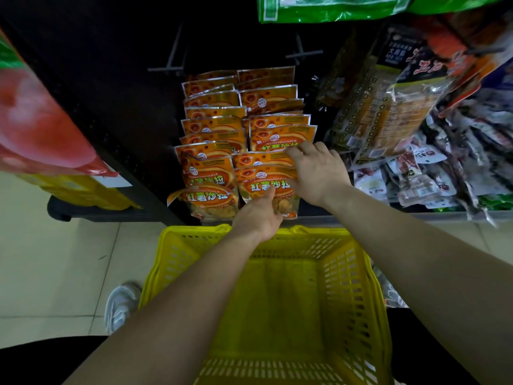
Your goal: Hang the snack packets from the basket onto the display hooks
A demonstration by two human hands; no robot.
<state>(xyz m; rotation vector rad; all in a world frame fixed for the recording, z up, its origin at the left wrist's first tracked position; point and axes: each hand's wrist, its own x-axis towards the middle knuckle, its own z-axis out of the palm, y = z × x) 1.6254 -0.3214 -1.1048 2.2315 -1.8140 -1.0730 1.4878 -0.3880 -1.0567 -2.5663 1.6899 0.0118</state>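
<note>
Basket [355, 273] sits closest, yellow, 1 of it, floor in view with 0 packets on it. So judging by that, this is the last packet going up.

Left hand [259, 218] is past the basket's far rim. Its thumb presses the face of the front packet [263, 187] and its fingers are tucked under the bottom edge, gripping it from below.

Right hand [316, 173] has its fingers curled over the top edge of that same packet and its thumb on the front. It pinches where the hang hole should be, though the hole itself is hidden.

Step in hand: seating this packet at the front of the right column.

Next move calls for lining the hole up with the hook tip and sliding it back. The left hand keeps the bottom from swinging.

Counts:
- 2 hands
- 2 columns of orange packets [213, 126], roughly 9 on the left and 8 on the right (overlap blocks an exact count)
- 2 bare hooks [301, 52] above them
</note>
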